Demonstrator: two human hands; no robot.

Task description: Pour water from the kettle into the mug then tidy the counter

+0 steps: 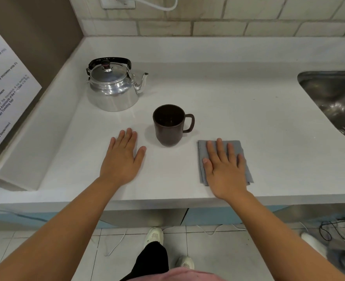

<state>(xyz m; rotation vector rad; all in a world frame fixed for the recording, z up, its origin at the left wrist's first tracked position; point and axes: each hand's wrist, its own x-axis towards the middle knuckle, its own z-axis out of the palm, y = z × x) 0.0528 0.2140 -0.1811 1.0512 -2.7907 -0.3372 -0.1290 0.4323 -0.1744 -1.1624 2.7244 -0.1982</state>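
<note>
A shiny metal kettle [112, 88] with a black handle stands at the back left of the white counter [238, 102], spout pointing right. A dark brown mug [168, 124] stands upright in front of it, handle to the right; I cannot tell whether it holds water. My left hand [122, 157] lies flat on the counter, left of the mug, fingers apart, holding nothing. My right hand [225, 167] rests flat on a folded grey cloth [242, 147] to the right of the mug.
A steel sink [334, 100] is set into the counter at the right. A printed notice [3, 94] hangs on the left wall. A wall socket with a white cable [157, 5] is on the tiled wall behind. The counter's front edge runs just under my wrists.
</note>
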